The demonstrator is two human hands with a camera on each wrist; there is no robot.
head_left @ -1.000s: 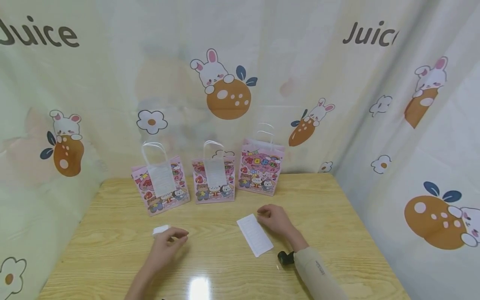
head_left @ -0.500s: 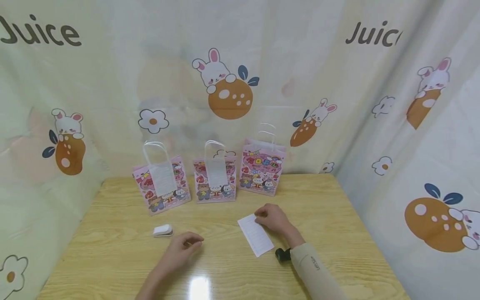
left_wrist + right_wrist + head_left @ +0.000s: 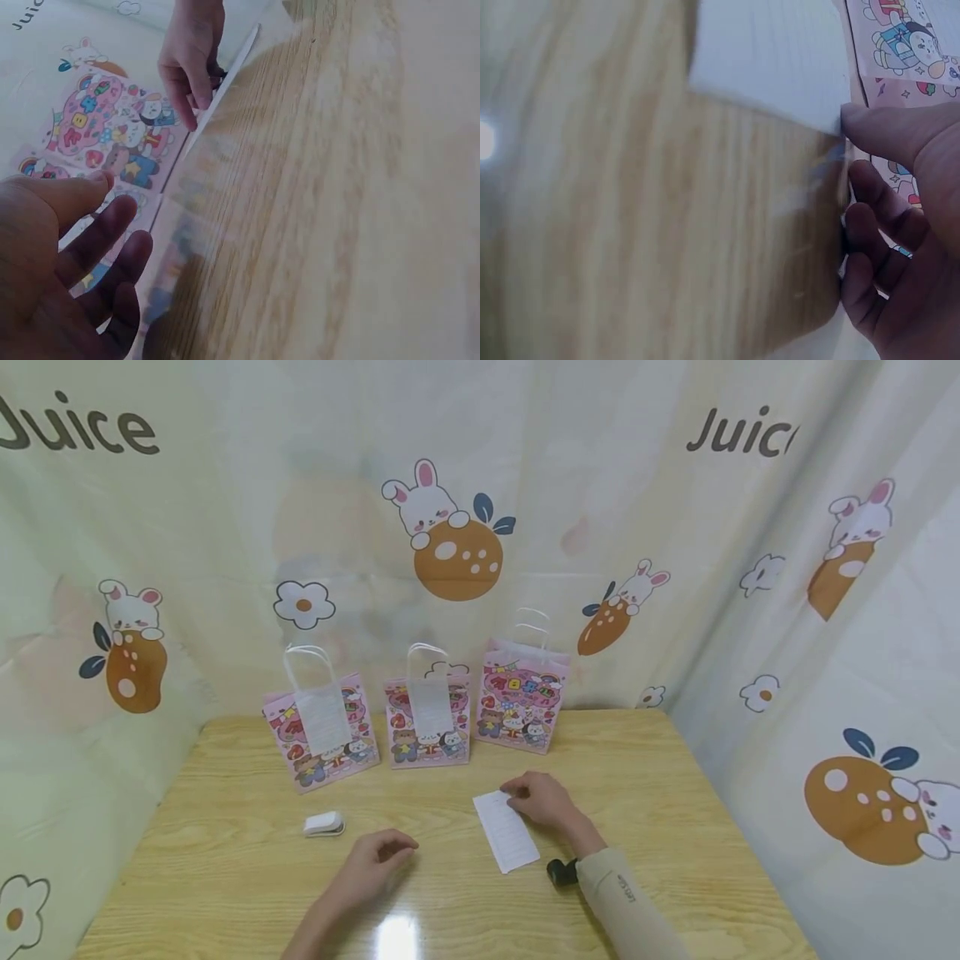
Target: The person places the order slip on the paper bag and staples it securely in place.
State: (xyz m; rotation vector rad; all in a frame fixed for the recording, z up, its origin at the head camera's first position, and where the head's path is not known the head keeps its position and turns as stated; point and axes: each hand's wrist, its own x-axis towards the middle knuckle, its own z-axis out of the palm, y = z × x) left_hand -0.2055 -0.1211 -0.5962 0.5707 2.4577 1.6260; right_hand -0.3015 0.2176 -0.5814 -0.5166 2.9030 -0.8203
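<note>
A lined white slip of paper (image 3: pixel 504 833) lies at an angle on the table. My right hand (image 3: pixel 542 799) pinches its upper right corner between thumb and fingers; the right wrist view has the thumb at the corner of the paper slip (image 3: pixel 772 60). My left hand (image 3: pixel 373 864) is held over the table to the left of the slip, fingers loosely bent with nothing in them. To its upper left rests a small white stapler-like device (image 3: pixel 324 823). Behind stand three pink cartoon gift bags: a left bag (image 3: pixel 363 752), a middle bag (image 3: pixel 405 747) and a right bag (image 3: pixel 517 702).
On the left bag hangs a white lined slip (image 3: pixel 324 718), and on the middle bag another slip (image 3: pixel 431 706). A small black object (image 3: pixel 561 872) is beside my right sleeve. Behind the wooden table (image 3: pixel 637 827) hangs a printed curtain (image 3: pixel 480 410).
My left hand has moved right, away from the white device, which now shows fully. The right hand has shifted slightly left onto the slip's corner, and the slip has turned a little.
</note>
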